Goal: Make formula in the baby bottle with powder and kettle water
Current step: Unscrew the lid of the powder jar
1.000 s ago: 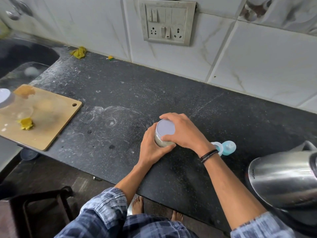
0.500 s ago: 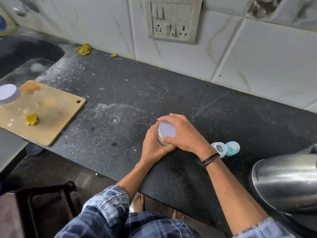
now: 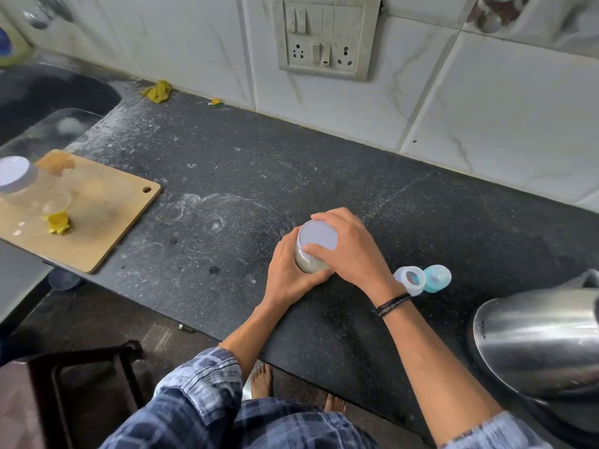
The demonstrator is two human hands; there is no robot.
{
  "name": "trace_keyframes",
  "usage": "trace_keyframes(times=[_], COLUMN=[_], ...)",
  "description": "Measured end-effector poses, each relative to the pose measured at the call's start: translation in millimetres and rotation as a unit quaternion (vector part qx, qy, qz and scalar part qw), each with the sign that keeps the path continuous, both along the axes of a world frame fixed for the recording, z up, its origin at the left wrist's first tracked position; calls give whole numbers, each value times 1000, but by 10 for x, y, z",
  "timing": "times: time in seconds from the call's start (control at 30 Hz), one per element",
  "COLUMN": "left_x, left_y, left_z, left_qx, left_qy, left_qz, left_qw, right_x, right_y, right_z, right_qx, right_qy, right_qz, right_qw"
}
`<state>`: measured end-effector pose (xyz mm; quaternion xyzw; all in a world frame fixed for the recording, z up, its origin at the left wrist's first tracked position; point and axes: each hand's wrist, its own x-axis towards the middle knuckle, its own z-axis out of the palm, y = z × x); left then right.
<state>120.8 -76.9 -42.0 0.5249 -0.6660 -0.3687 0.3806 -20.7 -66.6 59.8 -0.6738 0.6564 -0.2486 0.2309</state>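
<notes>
on dark counter (image 3: pixel 227 176), white-lidded powder jar (image 3: pixel 317 236)

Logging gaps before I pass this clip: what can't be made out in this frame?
Head view only.
Powder jar: left hand and right hand wrap it, so the fill level is hidden.
Lid: tight or loosened, cannot tell.
Baby bottle: small; contents unclear.
Kettle: cut by the right edge; water level unseen.
Second jar on the cutting board: cut by the left edge.
</notes>
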Motion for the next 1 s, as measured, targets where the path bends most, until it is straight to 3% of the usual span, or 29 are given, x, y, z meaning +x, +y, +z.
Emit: trace_keyframes(times=[0.27, 0.43, 0.6, 1.0], left_x=[12, 5, 10, -4], left_y=[-17, -27, -18, -11], left_z=[-30, -44, -38, -36], left_qx=[10, 9, 14, 3], left_qy=[-10, -8, -2, -5], left_qz=[3, 0, -1, 2], left_qw=[1000, 1000, 1000, 1000], right_x=[72, 116, 87, 73], right_y=[-38, -53, -62, -46], right_z=[57, 42, 90, 72], right_qx=[27, 21, 33, 20], right_qy=[15, 62, 35, 22], right_qz=[52, 4, 42, 17], right_qw=[998, 998, 998, 999])
